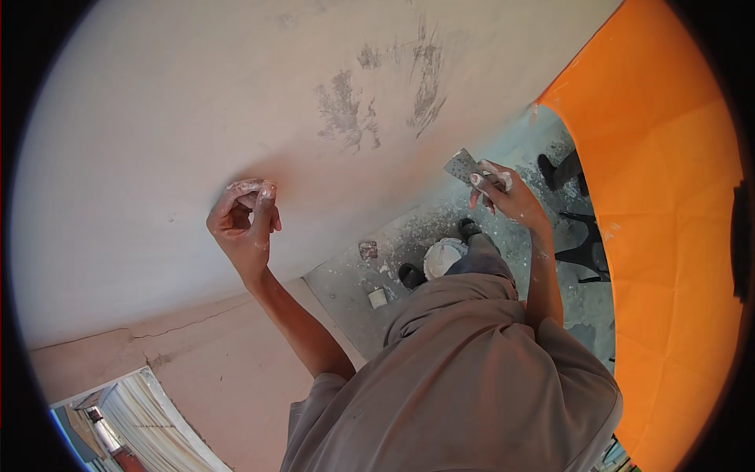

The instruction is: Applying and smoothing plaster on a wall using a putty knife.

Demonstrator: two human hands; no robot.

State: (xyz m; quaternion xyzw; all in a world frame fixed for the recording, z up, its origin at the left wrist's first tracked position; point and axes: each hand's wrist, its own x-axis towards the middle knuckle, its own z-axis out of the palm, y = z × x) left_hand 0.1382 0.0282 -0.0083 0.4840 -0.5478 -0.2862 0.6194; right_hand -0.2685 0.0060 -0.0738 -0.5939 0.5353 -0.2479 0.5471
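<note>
Lower-left opening: an off-white, pleated curtain [145, 413] hangs in it, beside a pinkish wall section [224, 366] with a thin crack above.
Left hand: the bare left hand [248, 211], smeared with white, is raised close to the broad, pale plastered wall [141, 141]; its fingers are curled in, the thumb tip closed against the forefinger. Whether it touches the wall, I cannot tell.
Wall marks: dark grey, streaky smudges [340, 106] lie up and right of that hand.
Floor: a brownish, speckled square piece [368, 250] and a pale, squarish block [377, 298] lie on the white-spattered grey floor [334, 295].
Bucket: a round white bucket [428, 261] with whitish contents stands between two dark shoes [410, 276].
Scraper: a flat, grey, rectangular scraper blade [460, 164] is grasped in the white-smeared right hand [502, 190], apart from the left hand.
Right side: a black chair [590, 244] stands near a large, bright orange fabric sheet [661, 197].
</note>
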